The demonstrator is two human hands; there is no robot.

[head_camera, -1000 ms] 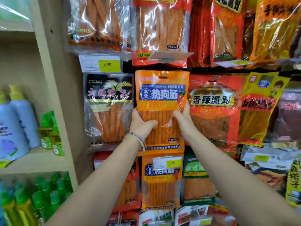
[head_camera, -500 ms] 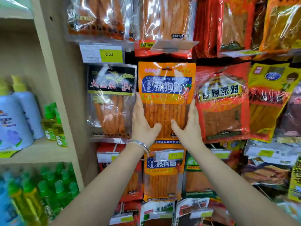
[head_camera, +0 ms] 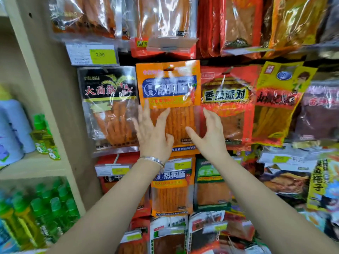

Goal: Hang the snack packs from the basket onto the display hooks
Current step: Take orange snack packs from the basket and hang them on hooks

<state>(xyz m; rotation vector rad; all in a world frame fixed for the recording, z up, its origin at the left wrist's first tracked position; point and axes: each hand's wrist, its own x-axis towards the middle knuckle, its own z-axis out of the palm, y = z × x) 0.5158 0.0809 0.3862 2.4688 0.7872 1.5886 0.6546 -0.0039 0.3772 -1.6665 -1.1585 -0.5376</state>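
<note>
Both hands are open in the middle of the frame. The left hand (head_camera: pixel 156 136) has its fingers spread and straight, and the right hand (head_camera: pixel 212 136) has its fingers loosely extended with the thumb pointing left. Neither grips anything. They flank the lower, clear part of the orange snack pack (head_camera: pixel 168 88), and the left fingertips and right thumb overlap its window. I cannot tell whether they touch the film or sit just off it. A bracelet (head_camera: pixel 152 159) circles the left wrist.

The pack hangs upright at centre, with its hang hole (head_camera: pixel 169 67) at the top edge. The hook itself is too small to make out, but the pack looks to be on it.

I judge the pack light and floppy. Its glossy film is likely slippery, and the thin sticks inside could snap if squeezed. The best hold is probably the stiffer printed header on either side of the hole, with a hand under the bottom edge to steady it.

Just to its left hangs a black pack (head_camera: pixel 108 107) and just to its right a red pack (head_camera: pixel 227 107). A second orange pack (head_camera: pixel 172 189) hangs below. A price tag (head_camera: pixel 92 55) sits at upper left. At the far left, green-capped bottles (head_camera: pixel 45 208) stand on a shelf. The basket is not in view.
</note>
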